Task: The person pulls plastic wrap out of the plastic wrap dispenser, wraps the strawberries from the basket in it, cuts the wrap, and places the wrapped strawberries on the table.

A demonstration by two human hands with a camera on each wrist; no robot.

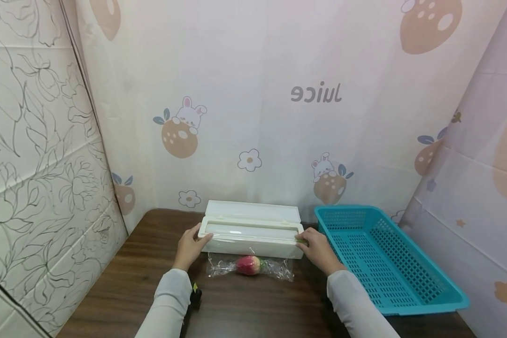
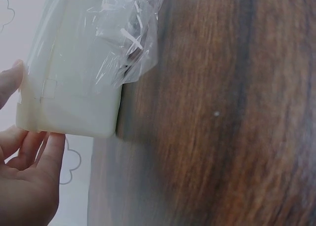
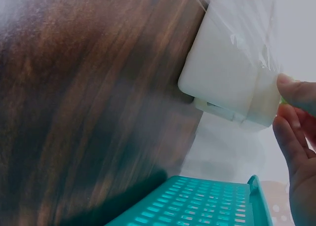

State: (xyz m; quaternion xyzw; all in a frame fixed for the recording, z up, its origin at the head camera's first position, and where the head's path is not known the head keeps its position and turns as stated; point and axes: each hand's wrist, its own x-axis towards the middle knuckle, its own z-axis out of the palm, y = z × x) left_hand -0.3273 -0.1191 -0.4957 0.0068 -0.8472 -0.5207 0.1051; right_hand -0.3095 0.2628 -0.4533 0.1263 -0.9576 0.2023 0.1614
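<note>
A white cling film dispenser (image 1: pixel 253 246) stands at the back of the table with its lid (image 1: pixel 253 211) raised. Clear film runs over its front, down to a pink-red and pale yellow fruit (image 1: pixel 248 265) lying in film on the table. My left hand (image 1: pixel 189 246) grips the dispenser's left end, thumb near the top edge and fingers against the end wall, as the left wrist view shows. At the right front corner, my right hand (image 1: pixel 318 249) pinches a small green piece (image 1: pixel 301 241) between thumb and fingers; most of it is hidden.
A turquoise perforated basket (image 1: pixel 405 311) stands right of the dispenser, close to my right forearm. A small black and yellow object (image 1: pixel 196 295) shows beside my left sleeve. Printed curtains hang behind and beside the dark wooden table (image 1: pixel 253 310).
</note>
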